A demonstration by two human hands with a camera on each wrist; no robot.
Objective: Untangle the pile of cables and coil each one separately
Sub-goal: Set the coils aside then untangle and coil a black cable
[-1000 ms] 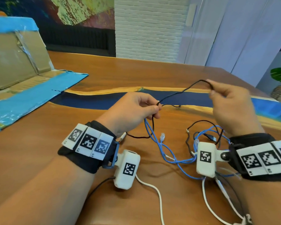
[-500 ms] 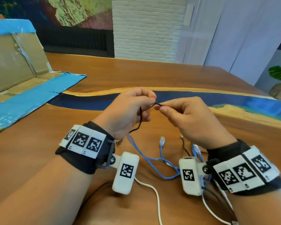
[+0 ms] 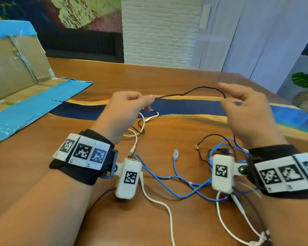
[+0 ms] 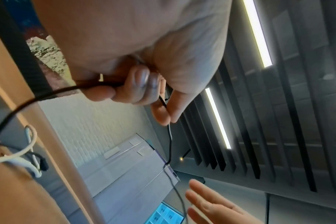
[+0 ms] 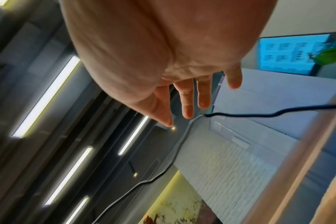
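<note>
A brown wooden table [image 3: 176,77] with a dark blue band across it fills the room's foreground. The left hand [image 3: 124,112] pinches a thin black cable [image 3: 190,91] between thumb and curled fingers [image 4: 144,84]. The cable arches over to the right hand [image 3: 245,112], whose fingers [image 5: 188,97] are straight and spread; it seems to hang over a finger there, though the contact is hard to make out. Below the hands, a blue cable [image 3: 185,181], white cable [image 3: 160,205] and further black strands lie tangled on the table. An opened cardboard box [image 3: 14,68] with blue tape sits at the far left.
</note>
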